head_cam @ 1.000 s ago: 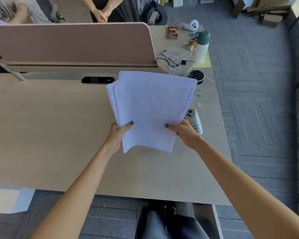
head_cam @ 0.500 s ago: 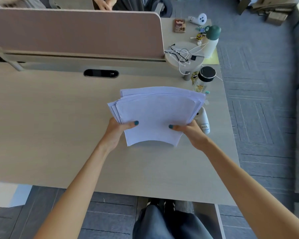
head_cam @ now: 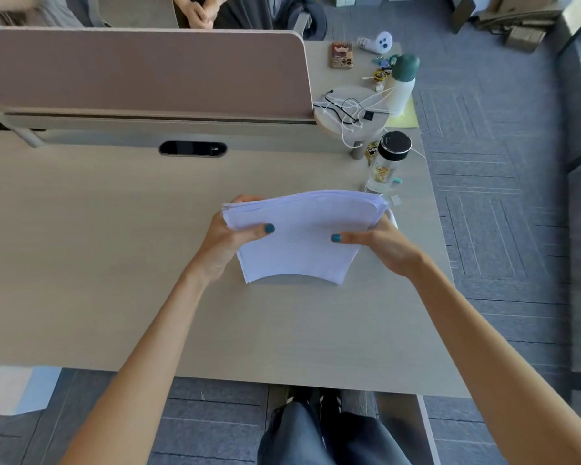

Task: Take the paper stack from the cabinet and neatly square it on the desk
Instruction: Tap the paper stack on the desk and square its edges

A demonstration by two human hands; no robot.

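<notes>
Head view shows us holding the paper stack (head_cam: 299,239) at frame centre, left hand (head_cam: 230,236) and right hand (head_cam: 381,245) closed on its sides, over the desk (head_cam: 98,263). Fetching looks done; sheets remain fanned, squaring unfinished.

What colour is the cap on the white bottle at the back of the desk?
Dark green, on the white bottle's cap, seen in the head view.

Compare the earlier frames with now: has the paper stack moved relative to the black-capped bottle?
Yes. The paper stack has come down and toward the person: its far edge, once level with the black-capped bottle, now lies nearer than it.
</notes>
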